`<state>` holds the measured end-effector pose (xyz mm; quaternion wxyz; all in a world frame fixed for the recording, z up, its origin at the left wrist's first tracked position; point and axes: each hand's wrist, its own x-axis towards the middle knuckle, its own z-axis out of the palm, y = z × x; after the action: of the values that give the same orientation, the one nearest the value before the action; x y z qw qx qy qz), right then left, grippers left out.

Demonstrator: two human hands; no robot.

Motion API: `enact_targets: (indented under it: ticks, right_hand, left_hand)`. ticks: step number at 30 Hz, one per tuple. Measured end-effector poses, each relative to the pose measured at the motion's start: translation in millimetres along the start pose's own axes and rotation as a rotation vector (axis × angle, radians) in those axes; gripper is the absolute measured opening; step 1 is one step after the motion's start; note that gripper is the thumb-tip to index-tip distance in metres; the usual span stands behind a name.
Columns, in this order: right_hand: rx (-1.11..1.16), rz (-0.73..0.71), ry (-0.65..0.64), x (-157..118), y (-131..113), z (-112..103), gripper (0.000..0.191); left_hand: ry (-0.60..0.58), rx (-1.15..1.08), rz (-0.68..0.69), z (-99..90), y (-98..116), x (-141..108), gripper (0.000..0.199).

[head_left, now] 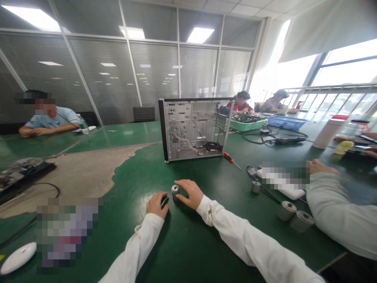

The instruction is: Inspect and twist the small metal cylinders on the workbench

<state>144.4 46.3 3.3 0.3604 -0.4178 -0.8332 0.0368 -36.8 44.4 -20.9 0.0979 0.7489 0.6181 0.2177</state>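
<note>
Partly hidden between the hands: small metal cylinder [175,192], right hand [190,194] with fingers spread against it, left hand [156,205] with fingers curled around an unclear dark object [165,202].

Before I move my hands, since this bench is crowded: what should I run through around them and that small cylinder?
Small metal cylinder upright on the green tabletop: ok.
Right hand with its fingers against the cylinder: ok.
Left hand beside the cylinder, at a dark object: cannot tell what the object is.
Orange-handled screwdriver lying on the table, out of both hands: ok.
Co-worker's sleeve apart from the nearest larger metal cylinder: cannot tell.
</note>
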Motion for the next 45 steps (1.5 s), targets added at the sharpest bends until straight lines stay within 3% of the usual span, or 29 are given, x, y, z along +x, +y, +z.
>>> enact_targets:
  ticks: [3,6,12,19,23,26,28,31,34,37,41,45]
  right_hand:
    - [-0.021,-0.014,-0.058,9.2,-11.4,4.8,0.034]
    - [-0.037,-0.012,-0.091,4.5,-13.7,-4.5,0.029]
    - [-0.095,0.04,-0.182,-49.1,-0.7,-67.2,0.026]
    - [-0.491,0.378,-0.263,-118.4,50.0,-147.7,0.023]
    - [-0.731,0.608,-0.286,-139.1,88.5,-173.1,0.022]
    - [-0.872,0.719,-0.229,-141.1,101.0,-180.2,0.027]
    - [-0.914,0.703,-0.132,-133.9,96.4,-177.1,0.029]
    - [-0.755,0.496,-0.033,-111.2,72.3,-154.9,0.025]
    - [-0.434,0.218,-0.132,-80.6,41.6,-112.2,0.029]
    - [-0.292,0.076,-0.185,-51.7,23.6,-62.8,0.043]
    - [-0.259,-0.007,-0.187,-28.3,28.4,-17.2,0.035]
    - [-0.257,-0.092,-0.202,-28.3,39.5,-9.8,0.028]
  left_hand:
    - [-0.001,0.005,-0.007,-1.5,1.0,-0.3,0.037]
    - [-0.002,0.007,0.0,-2.4,1.6,-0.3,0.038]
    - [0.001,0.006,0.008,0.3,-0.8,1.7,0.037]
    - [0.0,-0.002,0.024,2.7,-3.3,4.0,0.036]
    - [-0.002,0.008,0.028,2.1,-3.5,4.6,0.036]
    - [-0.001,0.016,0.023,2.0,-3.2,4.6,0.036]
    - [0.002,0.018,0.018,2.3,-2.9,4.4,0.036]
    - [0.007,0.016,0.015,3.0,-2.8,4.2,0.036]
    - [0.007,0.007,0.019,3.4,-3.3,4.3,0.036]
    - [0.0,0.004,0.028,2.8,-3.6,4.4,0.037]
    - [0.001,0.016,0.031,1.4,-2.4,3.8,0.037]
    - [0.023,0.035,0.023,0.6,-0.2,2.5,0.036]
